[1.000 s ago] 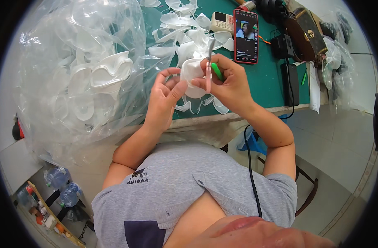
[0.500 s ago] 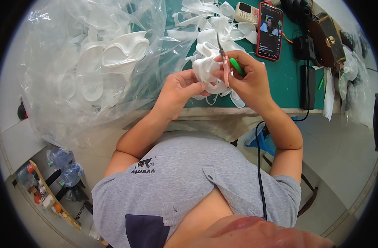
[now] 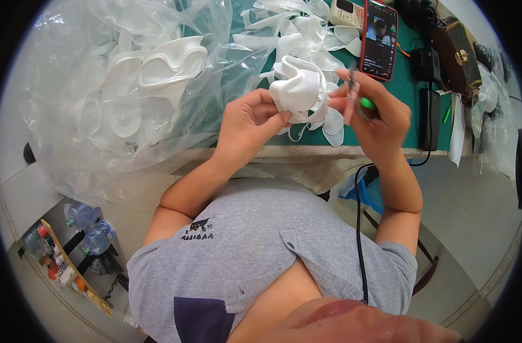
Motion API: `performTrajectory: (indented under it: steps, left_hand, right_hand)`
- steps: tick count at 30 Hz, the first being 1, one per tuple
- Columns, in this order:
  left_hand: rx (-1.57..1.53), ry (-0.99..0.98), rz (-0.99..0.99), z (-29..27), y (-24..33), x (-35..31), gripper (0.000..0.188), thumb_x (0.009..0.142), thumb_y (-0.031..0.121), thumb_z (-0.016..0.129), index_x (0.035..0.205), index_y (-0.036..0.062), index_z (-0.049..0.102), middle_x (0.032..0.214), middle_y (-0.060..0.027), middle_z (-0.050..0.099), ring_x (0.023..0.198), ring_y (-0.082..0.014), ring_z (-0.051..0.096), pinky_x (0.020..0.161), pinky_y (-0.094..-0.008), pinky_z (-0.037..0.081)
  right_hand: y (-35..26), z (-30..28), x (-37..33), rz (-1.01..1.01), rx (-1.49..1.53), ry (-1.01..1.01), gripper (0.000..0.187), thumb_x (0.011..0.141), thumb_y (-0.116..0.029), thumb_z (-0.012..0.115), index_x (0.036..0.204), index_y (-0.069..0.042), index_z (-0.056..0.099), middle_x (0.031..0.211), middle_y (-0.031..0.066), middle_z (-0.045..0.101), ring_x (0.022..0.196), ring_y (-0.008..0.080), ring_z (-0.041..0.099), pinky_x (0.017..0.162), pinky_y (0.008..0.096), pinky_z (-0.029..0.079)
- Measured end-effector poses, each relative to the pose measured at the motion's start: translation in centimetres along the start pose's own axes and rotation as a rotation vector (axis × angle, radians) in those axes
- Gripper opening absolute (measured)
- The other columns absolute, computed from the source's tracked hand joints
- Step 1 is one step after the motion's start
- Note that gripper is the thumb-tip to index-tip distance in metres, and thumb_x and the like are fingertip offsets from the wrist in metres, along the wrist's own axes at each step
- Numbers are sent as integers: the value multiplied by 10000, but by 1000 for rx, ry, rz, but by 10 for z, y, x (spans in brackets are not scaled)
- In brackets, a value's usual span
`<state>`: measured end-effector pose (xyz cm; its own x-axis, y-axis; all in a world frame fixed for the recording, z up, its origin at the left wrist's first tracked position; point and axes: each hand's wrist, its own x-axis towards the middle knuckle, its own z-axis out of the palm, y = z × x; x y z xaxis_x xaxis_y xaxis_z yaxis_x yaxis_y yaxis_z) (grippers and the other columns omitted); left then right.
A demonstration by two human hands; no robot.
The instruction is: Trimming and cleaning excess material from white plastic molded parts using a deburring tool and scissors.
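My left hand (image 3: 248, 123) pinches the lower left edge of a white, soft moulded piece (image 3: 298, 94), curved like a diving-mask skirt, with its rim facing right. Just to the right, my right hand (image 3: 381, 114) is closed round small scissors (image 3: 351, 100) with a pink handle and a dark tip pointing up. A green part (image 3: 368, 103) shows between its fingers; whether it belongs to the scissors I cannot tell. The right fingers are slightly blurred and apart from the white piece. Loose white trimmings (image 3: 306, 40) and clear-white flat bits lie beneath and beyond it.
A large clear plastic bag (image 3: 215, 86) on the left holds several similar white moulded pieces (image 3: 172, 66). At the far right of the green tabletop (image 3: 406, 34) are a red-cased phone (image 3: 378, 43), a cream device (image 3: 346, 12), a black adapter (image 3: 425, 64), a cable and a dark case (image 3: 461, 54).
My right hand has moved right, away from the white piece, taking the scissors along. In my left hand the piece has turned, showing its smooth outer side and more of its rim.
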<state>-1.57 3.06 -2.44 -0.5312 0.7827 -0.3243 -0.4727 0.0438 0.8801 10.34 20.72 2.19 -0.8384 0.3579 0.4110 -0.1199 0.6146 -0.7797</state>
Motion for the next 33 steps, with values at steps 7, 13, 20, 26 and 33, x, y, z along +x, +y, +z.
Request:
performTrajectory:
  steps: [7,13,20,26,33]
  left_hand:
    - [81,32,95,3,3,-1,219,832,24,669,1022,-32,575,889,-69,684,783,-68,616,699,-204,502]
    - [65,66,100,6,3,1,251,826,26,680,1046,-35,576,907,-74,682,785,-71,615,678,-203,493]
    - [47,36,91,4,2,1,264,828,24,678,1062,-39,574,916,-79,681,795,-73,614,683,-202,491]
    - [58,40,104,4,2,0,263,828,25,678,1061,-39,573,929,-85,679,817,-83,621,723,-212,500]
    - [74,18,80,3,3,-2,265,825,29,682,1055,-35,567,945,-89,677,844,-89,625,761,-227,507]
  right_hand:
    - [-12,-35,-6,75,-387,-566,433,650,-4,717,1072,-90,672,777,107,666,646,236,631,562,299,496]
    - [-3,-39,-7,192,-374,-670,395,665,-2,706,1050,-87,679,746,118,655,619,241,622,541,309,491]
    - [5,-39,-14,293,-207,-616,320,721,14,687,1037,-35,687,770,132,679,610,205,652,536,279,500]
    - [8,-38,-12,269,-215,-608,356,701,25,684,1049,-50,686,752,141,664,594,210,636,539,276,489]
    - [7,-37,-8,312,-188,-644,417,675,55,665,1074,-68,676,758,146,659,601,242,636,555,292,494]
